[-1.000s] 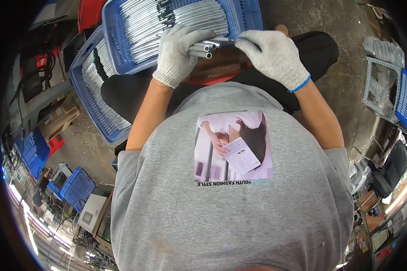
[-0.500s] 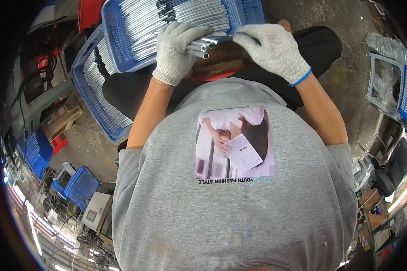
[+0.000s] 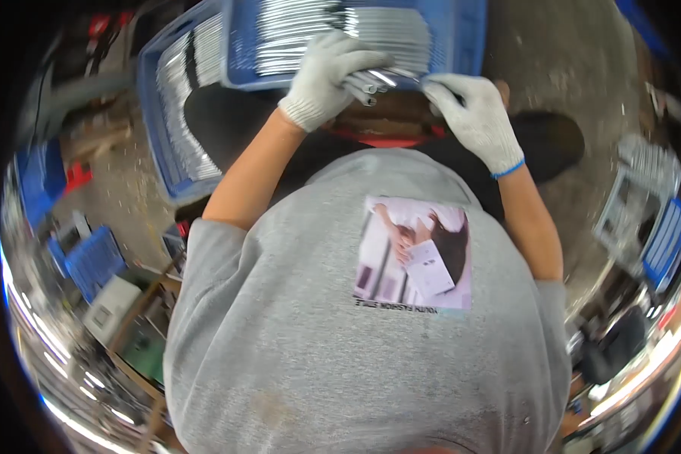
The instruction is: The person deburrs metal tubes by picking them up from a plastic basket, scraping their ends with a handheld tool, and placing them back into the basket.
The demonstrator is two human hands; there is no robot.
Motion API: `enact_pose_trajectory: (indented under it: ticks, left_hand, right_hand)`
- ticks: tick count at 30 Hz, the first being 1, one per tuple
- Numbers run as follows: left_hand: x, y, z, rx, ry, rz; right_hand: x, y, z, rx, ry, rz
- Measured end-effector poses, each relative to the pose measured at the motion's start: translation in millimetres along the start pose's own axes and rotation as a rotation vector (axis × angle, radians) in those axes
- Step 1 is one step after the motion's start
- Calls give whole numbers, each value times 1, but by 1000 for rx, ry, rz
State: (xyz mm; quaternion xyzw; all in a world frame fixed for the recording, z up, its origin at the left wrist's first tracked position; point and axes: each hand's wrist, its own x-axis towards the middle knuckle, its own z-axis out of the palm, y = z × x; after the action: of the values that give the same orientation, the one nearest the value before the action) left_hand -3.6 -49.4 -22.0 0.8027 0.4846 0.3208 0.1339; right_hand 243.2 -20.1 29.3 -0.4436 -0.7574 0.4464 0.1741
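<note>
My left hand (image 3: 327, 76), in a white knit glove, is closed round several short metal tubes (image 3: 368, 88), whose open ends point toward me and to the right. To the right, my right hand (image 3: 477, 117), gloved too, has thumb and fingers pinched at the tip of something thin and dark near the tubes; what it is stays too small and blurred to name. Behind my left hand a blue crate (image 3: 242, 45) holds rows of metal rods (image 3: 393, 38).
A second blue crate (image 3: 155, 125) with more rods sits at the left, partly under the first. My bent legs in dark trousers (image 3: 541, 151) flank a red and brown object (image 3: 390, 125). A metal frame and a blue basket (image 3: 667, 242) stand at the right.
The view has shifted and blurred, so crates and floor items sit differently. Both hands appear farther right and a little lower. The tubes remain in my left hand, now tilted differently.
</note>
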Motion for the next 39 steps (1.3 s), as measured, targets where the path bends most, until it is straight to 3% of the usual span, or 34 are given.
enact_pose_trajectory:
  ticks: [2,3,5,7,8,10,12,17,20,25,39]
  left_hand:
    - [-3,-15,-3,-4,6,25]
    - [-6,-25,-7,39,49,-21]
    - [-10,-46,-15,206,-49,38]
    - [-15,-79,-17,331,-229,-61]
    - [-15,-86,-19,352,-201,-104]
    - [-12,-104,-25,363,-514,-336]
    - [-5,-109,-36,315,-681,-539]
    - [-19,-159,9,478,-501,-456]
    - [-17,-162,11,469,-479,-580]
    - [-5,-155,1,430,-463,-647]
    - [5,-117,-16,257,-306,-579]
  right_hand:
    - [5,-3,9,65,21,110]
    - [10,2,14,54,-33,57]
    - [19,14,25,-162,88,15]
    - [23,16,31,-190,35,23]
    - [24,14,34,-199,-2,-18]
    - [29,10,43,-277,-33,-31]
    - [33,9,48,-329,-74,-22]
    - [44,-5,55,-387,-152,-48]
    - [53,-15,59,-448,-168,-37]
    - [72,-33,66,-485,-218,109]
    - [80,-47,76,-528,-214,100]
